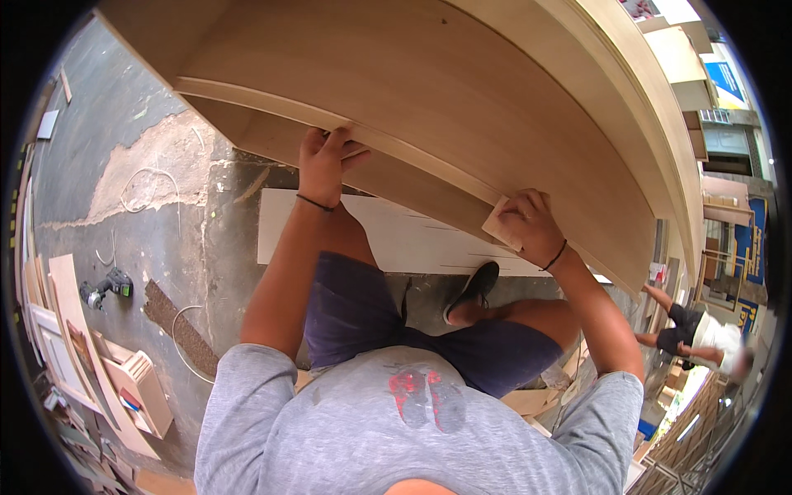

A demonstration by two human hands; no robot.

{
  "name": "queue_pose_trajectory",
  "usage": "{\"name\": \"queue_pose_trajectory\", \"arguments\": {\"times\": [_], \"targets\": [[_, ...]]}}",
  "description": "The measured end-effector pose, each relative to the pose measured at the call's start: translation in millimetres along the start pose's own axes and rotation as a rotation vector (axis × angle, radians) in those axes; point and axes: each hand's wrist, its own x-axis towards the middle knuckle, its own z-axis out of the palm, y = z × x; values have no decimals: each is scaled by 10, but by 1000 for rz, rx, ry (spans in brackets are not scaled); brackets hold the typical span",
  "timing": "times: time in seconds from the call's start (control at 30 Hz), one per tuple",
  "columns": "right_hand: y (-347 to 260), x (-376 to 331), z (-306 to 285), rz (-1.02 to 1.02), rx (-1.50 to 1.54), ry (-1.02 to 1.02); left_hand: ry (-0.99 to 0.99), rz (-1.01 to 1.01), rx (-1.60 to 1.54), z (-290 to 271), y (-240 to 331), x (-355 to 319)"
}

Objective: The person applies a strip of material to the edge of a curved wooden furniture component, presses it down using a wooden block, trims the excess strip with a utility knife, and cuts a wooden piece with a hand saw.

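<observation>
Along the left rim of the view, wooden offcuts and framed panels (pixel 62 330) leaned in a stack, with a small open wooden box (pixel 144 388) beside them. A cordless drill (pixel 107 286) lay on the grey concrete floor (pixel 107 107), near a loose loop of wire (pixel 148 186).

Left hand (pixel 323 165): forearm raised steeply from the lower edge, a dark band at the wrist, fingers hooked over the lower edge of the large curved plywood panel (pixel 462 107), thumb spread toward the right. Grip closed on that edge.

Plywood panel: pale, broad, bowed by the lens, spanning the upper view from left to right, held above the person's knees and dark shorts. A white board (pixel 396 239) lay flat on the floor below it, between the two forearms.

Right hand (pixel 532 227): elbow bent, wrist banded, fingers closed around a small tan sanding block (pixel 502 224), pressed against the panel's lower edge.

A black shoe (pixel 474 290) rested on the floor below the right hand. At the far right, another person (pixel 701 334) in a white top bent over, well apart.
</observation>
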Motion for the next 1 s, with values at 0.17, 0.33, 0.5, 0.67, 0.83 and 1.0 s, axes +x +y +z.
{"name": "queue_pose_trajectory", "arguments": {"times": [0.17,0.33,0.5,0.67,0.83,1.0], "targets": [[-122,408,22,-129,-82,20,-113,-20,-266,-148,-65,-73],[-205,783,-3,-242,-34,41,-261,-163,-559,-241,-69,-131],[-325,1129,13,-289,-68,33,-365,-188,-682,-295,-167,-132],[-455,1489,6,-340,-45,20,-416,-202,-758,-320,-205,-128],[-540,1735,-14,-378,-34,18,-441,-211,-829,-315,-237,-139],[-621,1883,29,-382,-39,30,-441,-195,-881,-293,-263,-170]]}}
